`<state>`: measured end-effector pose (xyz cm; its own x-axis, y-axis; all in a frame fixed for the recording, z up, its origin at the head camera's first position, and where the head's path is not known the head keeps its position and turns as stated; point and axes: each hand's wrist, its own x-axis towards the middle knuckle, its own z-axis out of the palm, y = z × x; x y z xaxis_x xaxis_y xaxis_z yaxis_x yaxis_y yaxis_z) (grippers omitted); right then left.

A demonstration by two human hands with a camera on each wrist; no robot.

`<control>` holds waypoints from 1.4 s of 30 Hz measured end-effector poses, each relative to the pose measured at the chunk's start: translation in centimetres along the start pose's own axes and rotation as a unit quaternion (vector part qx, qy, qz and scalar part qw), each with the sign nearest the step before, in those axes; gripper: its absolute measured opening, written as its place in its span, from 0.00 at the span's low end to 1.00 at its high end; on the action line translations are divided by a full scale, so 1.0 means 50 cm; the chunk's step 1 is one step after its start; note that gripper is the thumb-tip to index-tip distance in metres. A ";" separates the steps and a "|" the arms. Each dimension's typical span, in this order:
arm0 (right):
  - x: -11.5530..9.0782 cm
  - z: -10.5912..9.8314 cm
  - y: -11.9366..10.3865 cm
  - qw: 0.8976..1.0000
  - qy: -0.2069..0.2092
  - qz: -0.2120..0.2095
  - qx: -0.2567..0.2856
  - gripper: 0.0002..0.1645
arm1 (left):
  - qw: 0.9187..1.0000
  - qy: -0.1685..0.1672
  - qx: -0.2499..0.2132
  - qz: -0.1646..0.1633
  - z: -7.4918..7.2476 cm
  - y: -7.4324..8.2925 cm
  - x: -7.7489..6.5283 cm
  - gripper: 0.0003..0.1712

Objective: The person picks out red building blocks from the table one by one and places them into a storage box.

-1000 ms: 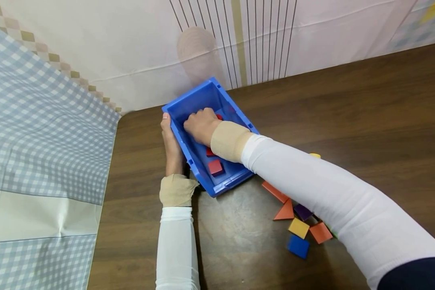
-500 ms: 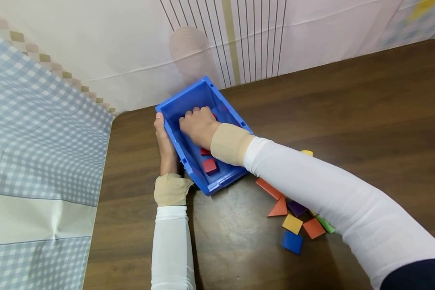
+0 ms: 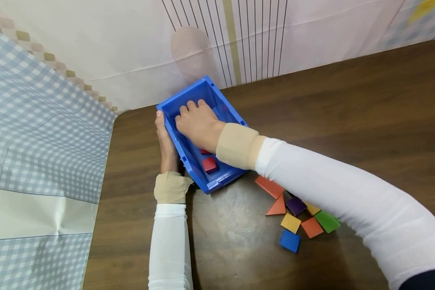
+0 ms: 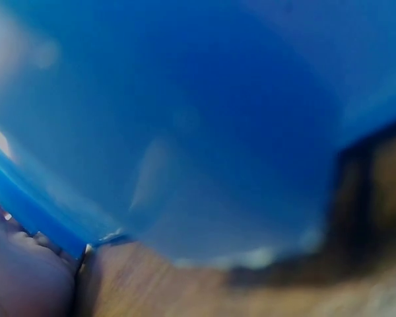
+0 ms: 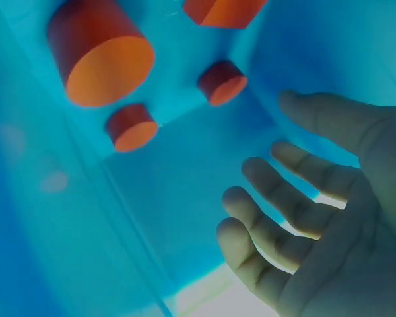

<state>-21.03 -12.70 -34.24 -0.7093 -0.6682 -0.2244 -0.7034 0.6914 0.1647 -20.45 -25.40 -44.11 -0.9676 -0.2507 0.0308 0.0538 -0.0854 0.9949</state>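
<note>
A blue plastic bin (image 3: 217, 183) sits tilted near the back of the table. My left hand (image 3: 166, 147) grips its left side, thumb at the rim; the other fingers are hidden behind the wall. In the left wrist view the bin's blue wall (image 4: 204, 132) fills most of the picture. My right hand (image 3: 199, 125) is inside the bin, and in the right wrist view its fingers are spread, loosely bent, and hold nothing. Red blocks lie in the bin: a large cylinder (image 5: 105, 63), two small cylinders (image 5: 221, 82), and a partly cut-off block (image 5: 224, 10). One red block (image 3: 209, 165) shows near the front wall.
Loose wooden blocks lie on the brown table right of the bin: an orange triangle (image 3: 277, 206), a purple block (image 3: 296, 206), a yellow block (image 3: 291, 223), a blue block (image 3: 290, 241) and a green block (image 3: 327, 221). A patterned cloth (image 3: 130, 48) hangs behind the table.
My right hand has lifted slightly inside the bin, its fingers looser. The right forearm has shifted right and down, uncovering more of the green block. The left hand stays on the bin.
</note>
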 end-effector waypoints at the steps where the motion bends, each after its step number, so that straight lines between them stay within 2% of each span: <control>1: -0.006 -0.005 0.001 1.000 0.005 -0.003 -0.002 0.30 | 1.000 0.002 -0.004 0.005 0.001 0.001 0.001 0.36; 6: -0.032 -0.019 0.003 0.999 0.037 -0.018 -0.018 0.35 | 1.000 0.020 -0.013 0.007 0.005 0.005 0.003 0.35; 10: -0.053 -0.025 0.003 0.997 0.068 -0.034 -0.020 0.44 | 0.999 0.033 -0.013 0.007 0.001 0.003 0.001 0.33; 13: -0.069 -0.031 0.008 0.995 0.086 -0.040 -0.007 0.41 | 0.999 0.039 -0.002 0.005 -0.004 0.002 0.000 0.33; 14: -0.075 -0.032 0.011 0.995 0.093 -0.040 -0.001 0.38 | 0.999 0.037 0.002 0.002 -0.005 0.002 0.000 0.33; 18: -0.098 -0.033 0.030 0.992 0.119 -0.028 0.021 0.27 | 1.000 0.025 0.018 -0.007 -0.005 0.007 0.002 0.35; 22: -0.121 -0.027 0.051 0.987 0.152 -0.026 0.035 0.27 | 0.999 0.011 0.042 -0.002 -0.010 0.013 0.006 0.38; 27: -0.149 -0.013 0.073 0.982 0.179 -0.034 0.050 0.28 | 0.997 -0.017 0.071 0.003 -0.030 0.019 0.007 0.38; 37: -0.197 0.024 0.102 0.981 0.170 -0.025 0.089 0.37 | 0.992 -0.066 0.109 -0.001 -0.053 0.030 0.007 0.37; 42: -0.217 0.045 0.109 0.976 0.170 -0.017 0.137 0.38 | 0.985 -0.075 0.156 0.020 -0.058 0.046 0.003 0.37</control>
<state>-17.07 -1.08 -33.06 -0.6921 -0.7127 0.1142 -0.7218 0.6833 -0.1103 -19.75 -28.44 -42.10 -0.9931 -0.1003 0.0606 0.0364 0.2273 0.9731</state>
